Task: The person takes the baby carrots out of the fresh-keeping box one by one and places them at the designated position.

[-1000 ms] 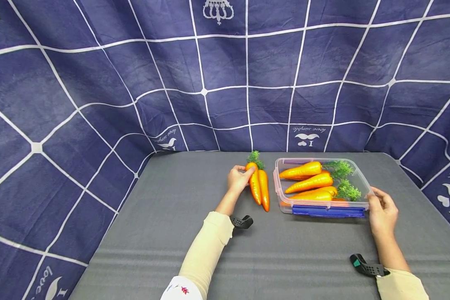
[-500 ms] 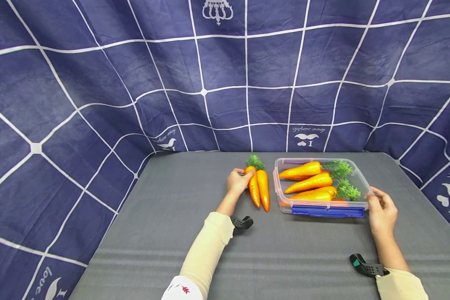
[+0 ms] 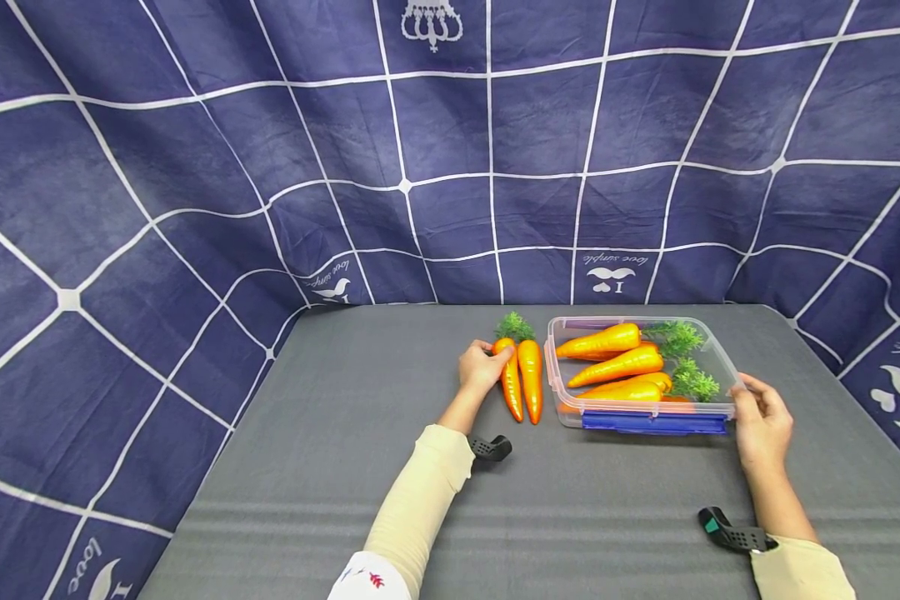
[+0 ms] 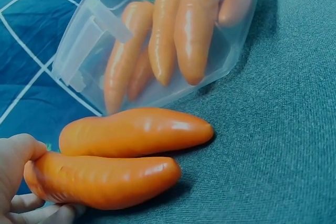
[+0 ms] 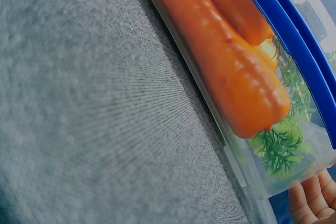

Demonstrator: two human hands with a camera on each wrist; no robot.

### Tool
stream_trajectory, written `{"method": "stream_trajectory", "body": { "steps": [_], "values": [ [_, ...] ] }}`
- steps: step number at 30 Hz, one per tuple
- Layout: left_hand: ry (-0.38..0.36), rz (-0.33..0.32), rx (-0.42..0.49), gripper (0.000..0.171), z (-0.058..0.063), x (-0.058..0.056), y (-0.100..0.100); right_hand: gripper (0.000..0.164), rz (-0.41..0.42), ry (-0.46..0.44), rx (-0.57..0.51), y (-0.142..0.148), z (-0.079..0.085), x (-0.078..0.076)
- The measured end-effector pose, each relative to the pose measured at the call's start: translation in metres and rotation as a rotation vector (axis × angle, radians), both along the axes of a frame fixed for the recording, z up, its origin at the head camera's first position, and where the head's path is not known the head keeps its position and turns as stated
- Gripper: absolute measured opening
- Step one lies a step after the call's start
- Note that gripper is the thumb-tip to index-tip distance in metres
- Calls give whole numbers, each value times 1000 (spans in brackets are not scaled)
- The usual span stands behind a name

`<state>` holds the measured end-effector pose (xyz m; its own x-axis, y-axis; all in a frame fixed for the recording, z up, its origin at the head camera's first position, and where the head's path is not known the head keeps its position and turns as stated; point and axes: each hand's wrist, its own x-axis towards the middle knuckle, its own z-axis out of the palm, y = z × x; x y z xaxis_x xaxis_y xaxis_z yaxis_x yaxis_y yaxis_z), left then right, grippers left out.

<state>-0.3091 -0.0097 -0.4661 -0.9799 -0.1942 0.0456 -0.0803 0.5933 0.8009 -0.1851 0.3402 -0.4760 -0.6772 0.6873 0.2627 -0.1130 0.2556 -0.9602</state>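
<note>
My left hand (image 3: 482,367) pinches the top of one orange carrot (image 3: 512,385), thumb above and fingers below, in the head view. Right beside it lies a second carrot (image 3: 530,382), nearly parallel, with green leaves (image 3: 513,326) at the far end of the pair. In the left wrist view the held carrot (image 4: 105,181) is nearer the camera than its neighbour (image 4: 136,132). A clear plastic box (image 3: 654,407) with a blue latch stands to the right, several carrots (image 3: 618,367) inside. Its right front corner is gripped by my right hand (image 3: 765,423), whose fingers also show in the right wrist view.
Dark grey cloth (image 3: 330,450) covers the table, stretching left of the carrots and in front of the box. Behind it hangs a blue curtain (image 3: 450,208) with white lines. Each wrist wears a black band (image 3: 735,533). A narrow gap separates the loose carrots from the box.
My left hand has shifted slightly right and nearer, drawing its carrot down until its top is about level with the other one. The right hand and box look unmoved.
</note>
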Motion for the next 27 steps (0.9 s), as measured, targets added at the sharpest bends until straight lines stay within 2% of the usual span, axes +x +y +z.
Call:
{"method": "stream_trajectory", "body": {
  "steps": [8, 18, 27],
  "values": [
    [19, -9, -20, 38, 0, 2, 6, 31, 2, 29, -2, -1, 0, 0],
    [23, -10, -54, 38, -1, 1, 4, 29, 2, 19, 26, -1, 1, 0],
    [61, 30, 8, 36, 6, -3, 0, 29, 2, 33, 15, -3, 1, 1]
  ]
}}
